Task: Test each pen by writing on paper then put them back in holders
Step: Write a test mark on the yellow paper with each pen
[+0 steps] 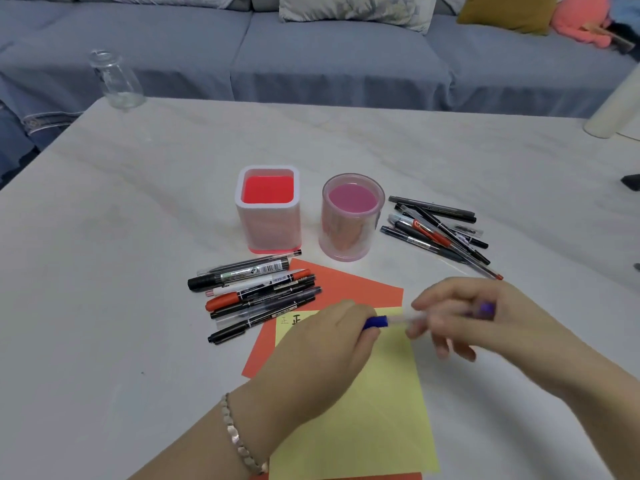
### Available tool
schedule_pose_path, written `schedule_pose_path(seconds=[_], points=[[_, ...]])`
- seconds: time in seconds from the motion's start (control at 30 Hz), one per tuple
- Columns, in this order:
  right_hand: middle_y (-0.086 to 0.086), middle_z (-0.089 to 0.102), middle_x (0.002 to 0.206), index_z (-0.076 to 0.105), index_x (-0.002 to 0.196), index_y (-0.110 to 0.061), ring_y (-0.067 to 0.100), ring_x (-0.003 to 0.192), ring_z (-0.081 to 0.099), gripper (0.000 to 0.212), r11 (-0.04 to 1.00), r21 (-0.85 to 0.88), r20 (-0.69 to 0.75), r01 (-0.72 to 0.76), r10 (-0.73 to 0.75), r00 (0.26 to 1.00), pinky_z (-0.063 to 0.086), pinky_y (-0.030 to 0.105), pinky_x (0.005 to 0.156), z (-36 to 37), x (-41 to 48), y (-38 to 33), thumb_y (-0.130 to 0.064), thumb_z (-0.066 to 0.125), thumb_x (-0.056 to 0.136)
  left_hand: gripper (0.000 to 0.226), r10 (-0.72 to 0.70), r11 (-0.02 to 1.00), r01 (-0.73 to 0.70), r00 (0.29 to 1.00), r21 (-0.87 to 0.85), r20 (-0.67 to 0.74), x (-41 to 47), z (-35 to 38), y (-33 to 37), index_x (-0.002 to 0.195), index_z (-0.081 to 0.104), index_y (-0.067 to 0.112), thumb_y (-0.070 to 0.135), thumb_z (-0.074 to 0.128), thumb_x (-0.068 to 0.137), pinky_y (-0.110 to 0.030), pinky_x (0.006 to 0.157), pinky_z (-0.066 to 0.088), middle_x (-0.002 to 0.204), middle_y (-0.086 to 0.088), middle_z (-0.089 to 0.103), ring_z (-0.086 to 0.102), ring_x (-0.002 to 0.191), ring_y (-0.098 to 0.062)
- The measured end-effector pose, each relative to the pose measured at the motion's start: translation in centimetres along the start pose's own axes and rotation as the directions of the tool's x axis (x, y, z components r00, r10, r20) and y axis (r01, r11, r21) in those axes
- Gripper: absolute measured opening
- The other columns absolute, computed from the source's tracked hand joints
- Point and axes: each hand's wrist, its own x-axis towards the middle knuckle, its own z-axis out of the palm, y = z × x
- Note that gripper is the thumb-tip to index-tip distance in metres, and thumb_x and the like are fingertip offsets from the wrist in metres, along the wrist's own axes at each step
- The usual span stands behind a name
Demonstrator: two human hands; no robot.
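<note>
So I'm at the cap stage with one pen [398,320]. My left hand [325,337] is curled round its blue cap [375,322], and my right hand [464,317] pinches the clear barrel near the purple end. The pen is up in the air, lying level just over the top edge of the yellow paper [363,410].

My right hand is blurry, so I honestly can't tell if the cap's coming off or going on. There are two small marks [291,320] on the sheet, so I'd guess testing has only just started.

If it's coming off, the next move calls for pulling straight apart, then turning the tip down to the paper beside those marks. None of the pens are in the square holder [270,226] or the round pink holder [346,237] yet. They're in two piles on the table, the left pile [256,292] and the right pile [436,230].
</note>
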Motion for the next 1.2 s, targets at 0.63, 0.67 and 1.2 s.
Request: schedule_pose_path(seconds=[0.63,0.67,1.2], points=[[0.002,0.035,0.04,0.041,0.066,-0.005,0.01,0.035,0.032,0.031,0.956,0.168,-0.526,0.239,-0.118,0.842,0.029,0.016,0.038,4.5,0.9,3.3,-0.019,0.058,0.089,0.025,-0.151,0.957,0.174,0.982,0.231,-0.112,-2.5,1.3,-4.1,0.108,0.052,0.025,0.008,0.051,0.09,-0.029,0.075,0.036,0.091,0.011,0.056,0.043,0.082,-0.014],[0.0,0.039,0.039,0.047,0.071,-0.006,0.01,0.036,0.035,0.023,0.97,0.14,-0.526,0.201,-0.1,0.845,0.032,0.015,0.04,4.2,0.9,3.9,-0.016,0.053,0.09,0.036,-0.15,0.939,0.188,0.978,0.29,-0.148,-2.9,1.8,-5.2,0.102,0.053,0.023,0.0,0.063,0.076,-0.029,0.07,0.031,0.085,0.006,0.056,0.04,0.077,-0.016],[-0.003,0.051,0.04,0.05,0.051,-0.011,0.008,0.042,0.046,0.042,0.986,0.092,-0.709,0.138,-0.033,0.704,0.04,0.015,0.049,2.8,4.2,7.3,-0.03,0.062,0.087,0.045,0.048,0.931,-0.093,0.99,0.352,0.134,-0.5,6.4,-3.7,0.128,0.052,0.036,0.05,0.035,0.089,-0.041,0.106,0.017,0.143,-0.007,0.043,0.038,0.133,-0.027]])
